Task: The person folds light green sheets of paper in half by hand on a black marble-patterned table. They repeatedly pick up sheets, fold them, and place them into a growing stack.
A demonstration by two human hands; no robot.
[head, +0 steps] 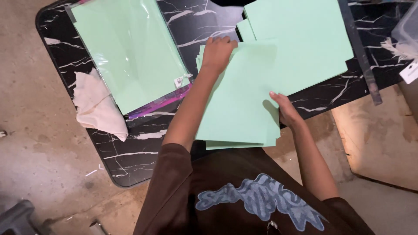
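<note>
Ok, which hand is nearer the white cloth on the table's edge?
Left. The left hand rests on the top corner of the green paper stack, toward the white cloth. The right hand holds the stack's opposite edge, farther away.

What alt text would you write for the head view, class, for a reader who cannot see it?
A person's left hand and right hand hold a stack of mint-green paper over a black marbled table. More green sheets, a clear plastic packet and a white cloth lie nearby.
</note>
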